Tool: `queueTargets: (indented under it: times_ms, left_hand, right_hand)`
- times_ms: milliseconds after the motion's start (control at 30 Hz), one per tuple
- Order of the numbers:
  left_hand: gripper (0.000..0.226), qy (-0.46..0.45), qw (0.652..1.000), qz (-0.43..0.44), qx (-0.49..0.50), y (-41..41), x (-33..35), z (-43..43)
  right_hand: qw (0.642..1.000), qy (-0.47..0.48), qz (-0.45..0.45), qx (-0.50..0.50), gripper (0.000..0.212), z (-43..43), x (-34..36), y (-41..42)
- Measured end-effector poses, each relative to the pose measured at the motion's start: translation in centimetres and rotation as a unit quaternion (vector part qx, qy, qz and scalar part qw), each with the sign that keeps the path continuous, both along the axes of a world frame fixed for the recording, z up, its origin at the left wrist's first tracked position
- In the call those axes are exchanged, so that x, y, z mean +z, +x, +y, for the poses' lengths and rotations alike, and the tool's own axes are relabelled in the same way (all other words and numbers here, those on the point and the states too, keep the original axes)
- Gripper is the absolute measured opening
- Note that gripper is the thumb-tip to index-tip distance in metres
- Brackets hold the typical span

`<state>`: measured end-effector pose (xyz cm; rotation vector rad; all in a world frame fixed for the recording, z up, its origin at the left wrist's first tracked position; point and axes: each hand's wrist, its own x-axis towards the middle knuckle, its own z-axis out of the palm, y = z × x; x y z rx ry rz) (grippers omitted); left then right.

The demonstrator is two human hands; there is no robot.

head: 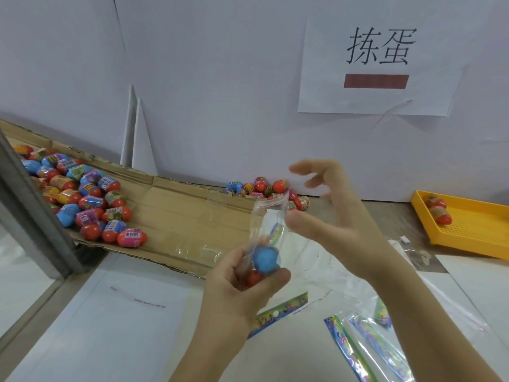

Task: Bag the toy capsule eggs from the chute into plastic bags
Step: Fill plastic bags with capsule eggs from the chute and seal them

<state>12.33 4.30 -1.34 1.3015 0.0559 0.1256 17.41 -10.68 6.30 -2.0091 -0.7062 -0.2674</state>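
Capsule eggs (265,257) low in upright plastic bag (268,216), gripped through film by left hand (239,279), mouth just beside spread, seemingly empty right hand (338,216).

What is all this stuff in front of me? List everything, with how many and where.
cardboard chute: one, brown, left to centre
capsule eggs: dozens, red with blue, pink, yellow wraps, on the chute at left
egg heap: roughly ten, mixed colours, against the wall past the chute
yellow tray: one, far right
tray eggs: two, red, in the tray's back corner
held bag: one, clear, centre, with a blue egg and a red egg inside
flat bags: several, clear with colourful strips, table lower right
paper sign: one, white, on the wall
left hand: grips the held bag's bottom
right hand: fingers spread, thumb at the bag's mouth
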Motion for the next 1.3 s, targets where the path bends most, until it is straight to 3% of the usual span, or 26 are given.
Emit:
queueTargets:
  times_ms: [133,267,400,700,900,1000,1100,1167,1300]
  left_hand:
    - [0.036,0.01,1.0,-0.013,0.002,-0.1,0.4,0.0]
    - [0.038,0.06,0.998,-0.009,0.006,-0.1,0.0,0.3]
    - [0.017,0.06,0.998,-0.001,0.021,-0.4,0.8,0.1]
    - [0.059,0.0,1.0,-0.027,0.01,-0.9,1.4,0.0]
    - [0.035,-0.037,0.998,0.006,0.046,-0.8,1.4,-0.2]
    - [0.027,-0.047,0.996,0.023,0.071,-0.6,1.4,0.1]
    - [0.028,-0.04,0.996,0.029,0.077,-0.5,1.3,0.3]
    - [0.028,-0.045,0.996,0.027,0.078,-0.4,1.0,0.3]
    - [0.037,-0.109,0.993,0.038,0.027,-0.3,0.6,0.7]
  right_hand:
    - [0.985,-0.055,0.145,0.072,0.104,0.0,-0.8,0.3]
    - [0.975,-0.069,0.199,0.068,0.123,0.8,-1.6,0.2]
    - [0.986,-0.002,0.159,0.046,0.114,1.7,-2.3,0.2]
    - [0.973,0.161,0.161,0.045,0.092,2.8,-2.3,0.0]
    - [0.969,0.165,0.18,0.046,0.092,2.8,-2.4,0.1]
    - [0.966,0.114,0.232,0.026,0.091,2.1,-2.3,0.6]
    - [0.963,0.066,0.257,0.038,0.069,1.7,-2.3,0.8]
    - [0.963,0.094,0.246,0.05,0.06,1.7,-2.4,0.8]
    - [0.963,0.155,0.212,0.06,0.063,2.4,-2.3,0.4]
